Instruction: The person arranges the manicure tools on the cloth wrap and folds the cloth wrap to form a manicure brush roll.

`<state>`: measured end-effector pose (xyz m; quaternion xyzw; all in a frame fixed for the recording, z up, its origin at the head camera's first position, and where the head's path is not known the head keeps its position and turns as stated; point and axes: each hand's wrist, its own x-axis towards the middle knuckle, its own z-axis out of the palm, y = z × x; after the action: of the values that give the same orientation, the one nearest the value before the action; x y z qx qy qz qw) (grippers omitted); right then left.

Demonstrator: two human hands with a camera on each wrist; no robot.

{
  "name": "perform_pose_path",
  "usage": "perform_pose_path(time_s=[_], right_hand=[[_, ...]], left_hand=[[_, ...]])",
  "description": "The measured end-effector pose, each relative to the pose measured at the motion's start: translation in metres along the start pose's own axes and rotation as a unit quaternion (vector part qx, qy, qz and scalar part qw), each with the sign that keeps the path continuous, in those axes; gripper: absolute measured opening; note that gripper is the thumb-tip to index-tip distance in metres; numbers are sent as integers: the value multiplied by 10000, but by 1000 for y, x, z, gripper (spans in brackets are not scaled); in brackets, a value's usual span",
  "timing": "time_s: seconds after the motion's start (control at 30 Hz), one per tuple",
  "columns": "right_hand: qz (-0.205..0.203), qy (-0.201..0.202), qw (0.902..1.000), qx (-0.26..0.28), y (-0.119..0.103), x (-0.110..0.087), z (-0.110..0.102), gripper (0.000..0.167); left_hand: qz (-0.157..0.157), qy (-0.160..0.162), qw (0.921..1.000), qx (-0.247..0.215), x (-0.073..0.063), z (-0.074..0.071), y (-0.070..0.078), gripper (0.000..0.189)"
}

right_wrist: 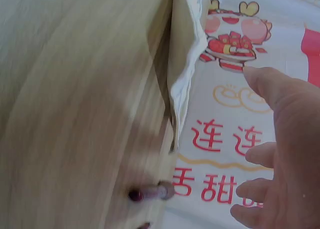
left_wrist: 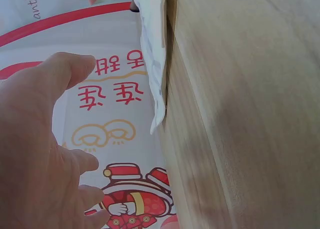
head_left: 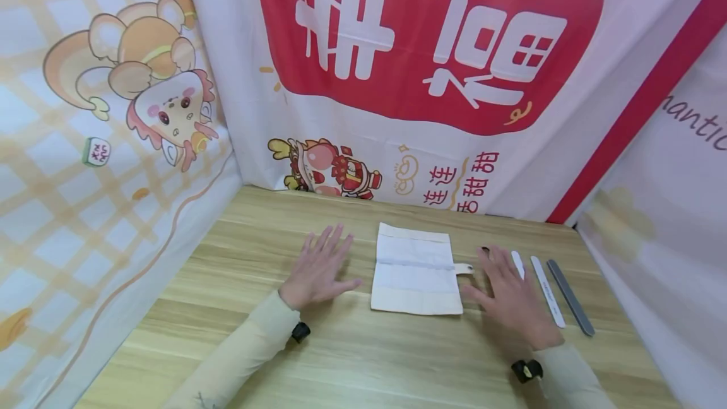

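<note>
An unfolded cream-white cloth case [head_left: 417, 273] lies flat on the wooden table, a short snap tab [head_left: 463, 268] sticking out from its right edge. To its left is my left hand [head_left: 320, 270], fingers spread and holding nothing. My right hand [head_left: 511, 295] is just right of the case, also spread and holding nothing, near the tab. Both wrist views show the hands raised off the tabletop, apart from the case. A small dark-tipped item [head_left: 485, 250] is partly hidden by the right hand; the right wrist view shows a short item with a dark red end [right_wrist: 150, 192].
Right of the right hand lie a small white flat piece [head_left: 517, 262], a long white nail file [head_left: 548, 292] and a grey nail file [head_left: 570, 298]. Printed cloth hangings [head_left: 431, 112] enclose the table [head_left: 363, 365] at the back and both sides.
</note>
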<state>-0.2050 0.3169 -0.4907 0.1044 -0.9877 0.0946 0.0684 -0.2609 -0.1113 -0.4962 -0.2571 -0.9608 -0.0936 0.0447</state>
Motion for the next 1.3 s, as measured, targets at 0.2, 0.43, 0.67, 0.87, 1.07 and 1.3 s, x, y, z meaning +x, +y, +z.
perform_pose_path(time_s=[0.2,0.43,0.67,0.87,1.07,1.3], right_hand=[[-125,345,9993,-113,21,-3,-12,80],[-519,1127,9923,57,65,-6,-22,79],[-237,782,9964,225,116,-7,-36,67],[157,-7,9997,185,155,-6,-50,69],[385,-532,9972,353,184,-5,-57,61],[927,-1401,9830,737,208,-3,-63,62]], left_hand=[[218,-86,9996,-181,4,-2,0,94],[505,-204,9947,-874,23,0,1,75],[608,-58,9776,-2013,50,11,2,47],[709,-230,9691,-2349,70,21,6,43],[718,-462,9679,-2364,85,24,14,40],[723,-766,9712,-2137,96,30,17,32]])
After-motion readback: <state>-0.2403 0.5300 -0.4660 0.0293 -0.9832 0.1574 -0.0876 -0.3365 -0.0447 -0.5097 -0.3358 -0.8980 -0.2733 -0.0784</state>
